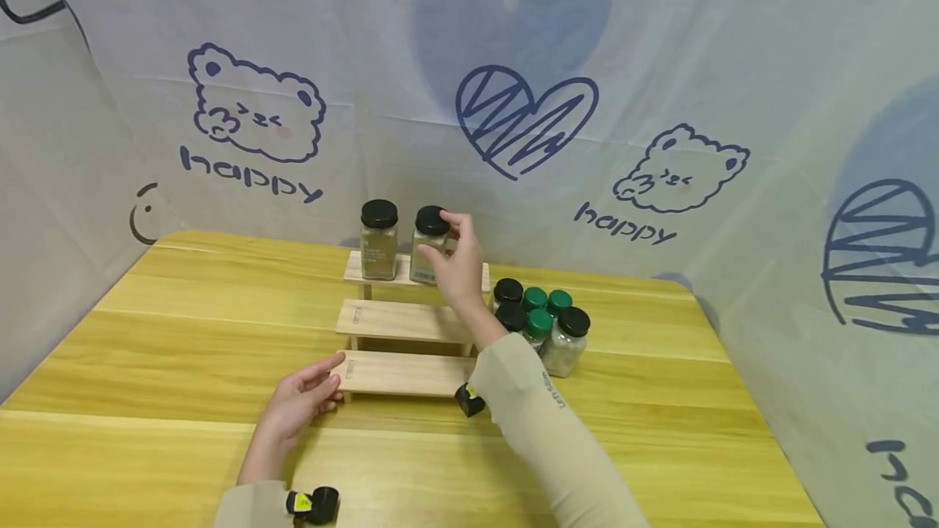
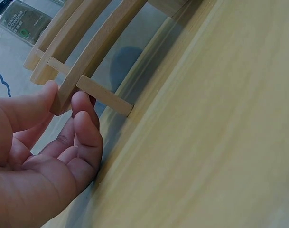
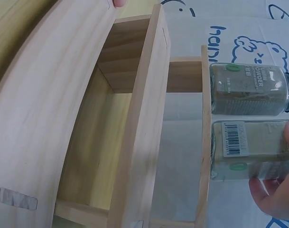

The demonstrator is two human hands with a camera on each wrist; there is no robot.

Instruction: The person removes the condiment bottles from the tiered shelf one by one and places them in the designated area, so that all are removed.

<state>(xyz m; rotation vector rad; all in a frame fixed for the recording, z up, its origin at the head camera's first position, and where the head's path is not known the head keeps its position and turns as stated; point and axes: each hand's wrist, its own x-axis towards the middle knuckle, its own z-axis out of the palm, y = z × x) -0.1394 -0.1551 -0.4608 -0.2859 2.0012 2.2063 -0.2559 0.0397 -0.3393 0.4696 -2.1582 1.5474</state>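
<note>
A three-step wooden rack (image 1: pixel 399 321) stands on the table. On its top step are two square glass spice jars with black lids; the left spice jar (image 1: pixel 378 244) stands free and bears a printed label. My right hand (image 1: pixel 458 263) holds the right spice jar (image 1: pixel 424 257), thumb and fingers around its upper part, its base at the top step. In the right wrist view that jar's barcode (image 3: pixel 234 138) shows. My left hand (image 1: pixel 299 398) grips the left end of the lowest step (image 2: pixel 89 59), with the thumb at its edge and curled fingers beneath.
To the rack's right stand several more jars, some with green lids (image 1: pixel 539 322) and others with black lids, among them a front jar (image 1: pixel 565 345) with pale contents. A printed cloth (image 1: pixel 396 39) hangs behind the wooden table (image 1: pixel 183 332).
</note>
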